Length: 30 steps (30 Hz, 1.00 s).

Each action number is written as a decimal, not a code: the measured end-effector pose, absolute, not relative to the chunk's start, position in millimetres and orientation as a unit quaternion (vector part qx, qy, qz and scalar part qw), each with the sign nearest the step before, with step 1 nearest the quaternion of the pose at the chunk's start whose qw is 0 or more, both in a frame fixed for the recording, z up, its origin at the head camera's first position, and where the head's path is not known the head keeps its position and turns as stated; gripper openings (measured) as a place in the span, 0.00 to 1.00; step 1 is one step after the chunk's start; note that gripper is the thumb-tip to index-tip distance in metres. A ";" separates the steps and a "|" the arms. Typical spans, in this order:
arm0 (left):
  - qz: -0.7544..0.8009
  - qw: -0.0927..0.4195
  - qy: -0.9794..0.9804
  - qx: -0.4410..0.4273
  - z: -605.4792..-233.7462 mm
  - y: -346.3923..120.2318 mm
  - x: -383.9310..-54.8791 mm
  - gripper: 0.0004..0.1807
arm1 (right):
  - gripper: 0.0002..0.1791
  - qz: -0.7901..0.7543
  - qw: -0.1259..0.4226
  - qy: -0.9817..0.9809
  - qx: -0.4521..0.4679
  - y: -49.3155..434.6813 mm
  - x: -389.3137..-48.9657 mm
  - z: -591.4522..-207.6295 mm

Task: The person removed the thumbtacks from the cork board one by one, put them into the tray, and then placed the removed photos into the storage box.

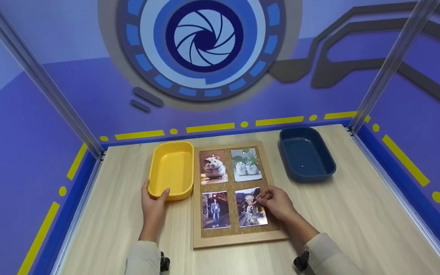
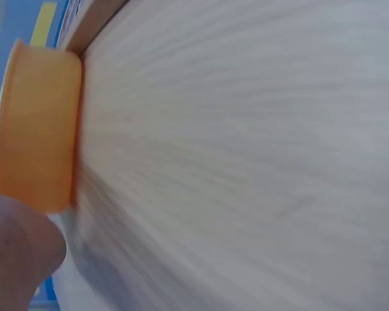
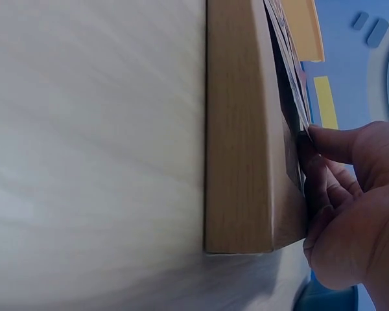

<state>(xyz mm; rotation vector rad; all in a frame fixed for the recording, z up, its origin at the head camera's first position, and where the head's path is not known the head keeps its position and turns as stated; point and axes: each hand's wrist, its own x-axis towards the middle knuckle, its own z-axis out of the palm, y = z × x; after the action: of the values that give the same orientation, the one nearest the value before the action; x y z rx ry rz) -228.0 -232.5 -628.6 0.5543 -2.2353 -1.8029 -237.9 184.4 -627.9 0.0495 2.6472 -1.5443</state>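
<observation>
My left hand point(image 1: 153, 209) grips the near left corner of a yellow tray point(image 1: 171, 172), with the thumb over its front rim and the fingers along the outer left side. Right of it lies a wood-framed cork board point(image 1: 232, 231) bearing several photos. The thumb and fingers of my right hand point(image 1: 280, 204) pinch the right edge of the lower right photo point(image 1: 248, 212), which shows a figure in pale costume. In the right wrist view, that photo edge point(image 3: 299, 97) stands slightly raised off the board. Other photos show a hamster point(image 1: 214, 168), two hamsters point(image 1: 246, 168) and a standing person point(image 1: 215, 212).
A dark blue tray point(image 1: 307, 154) stands at the back right, with a small white speck inside. Yellow-striped blue panels point(image 1: 212, 118) border the wooden table point(image 1: 357, 229) at the back and sides. The yellow tray stands close beside the board's left edge.
</observation>
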 end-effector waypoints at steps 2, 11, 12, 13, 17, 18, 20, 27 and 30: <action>-0.641 0.092 -0.739 0.185 -630.6 -236.8 -227.5 0.53 | 0.10 -0.505 0.040 0.862 0.014 183.4 -237.6 -628.7; -0.655 0.083 -0.734 0.161 -636.2 -244.1 -222.2 0.54 | 0.07 -0.508 0.043 0.860 0.014 184.2 -238.6 -629.1; -0.656 0.083 -0.733 0.160 -636.6 -244.4 -221.8 0.54 | 0.07 -0.509 0.044 0.860 0.015 184.6 -238.8 -628.9; -0.656 0.081 -0.733 0.159 -636.8 -244.7 -221.6 0.54 | 0.07 -0.510 0.044 0.859 0.015 184.9 -238.8 -628.5; -0.661 0.076 -0.730 0.155 -638.1 -245.2 -220.1 0.55 | 0.07 -0.514 0.044 0.857 0.013 186.6 -238.7 -628.0; -0.664 0.073 -0.728 0.153 -638.4 -245.3 -219.3 0.55 | 0.06 -0.516 0.044 0.856 0.012 186.9 -238.5 -627.9; -0.667 0.068 -0.727 0.149 -639.1 -245.5 -217.8 0.55 | 0.07 -0.519 0.043 0.854 0.010 187.5 -238.1 -627.7; -0.655 0.047 -0.738 0.155 -637.3 -246.8 -208.7 0.56 | 0.07 -0.520 0.043 0.853 0.003 186.8 -237.5 -626.6; -0.651 0.045 -0.743 0.149 -637.6 -247.1 -204.1 0.56 | 0.07 -0.517 0.040 0.855 0.003 186.5 -237.9 -626.0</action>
<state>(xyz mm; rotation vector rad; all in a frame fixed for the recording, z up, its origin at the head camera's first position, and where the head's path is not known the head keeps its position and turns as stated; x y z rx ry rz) -204.1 -247.1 -637.6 0.4540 -2.2717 -1.9877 -237.9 186.5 -626.0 0.0105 2.6192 -1.5844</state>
